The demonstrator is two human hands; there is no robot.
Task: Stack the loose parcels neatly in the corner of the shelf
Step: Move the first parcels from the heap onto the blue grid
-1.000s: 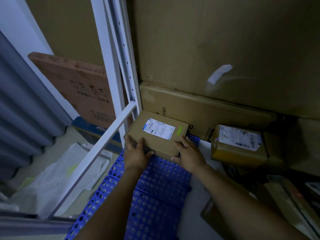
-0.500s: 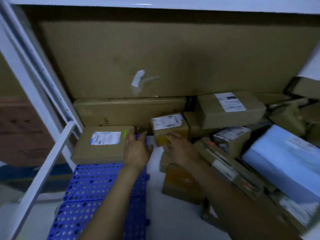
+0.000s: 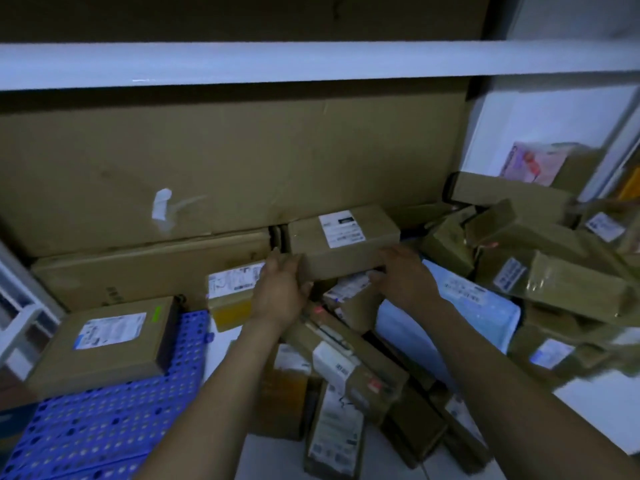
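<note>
Now, behind your grip stands the big cardboard sheet (image 3: 225,161). Down-left of the grip, the blue perforated mat (image 3: 104,427) carries a flat labelled parcel (image 3: 110,337). Between your palms sits the labelled brown box (image 3: 343,244), above the loose parcels (image 3: 349,372); your left hand (image 3: 280,292) and right hand (image 3: 405,278) curl round its two ends.

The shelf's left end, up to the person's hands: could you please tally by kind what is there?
Labelled parcels set down: 2, a flat box and a small box
Long carton: 1
Blue mat: 1
Held box, in the grip of left hand and right hand: 1
Total: 5
</note>
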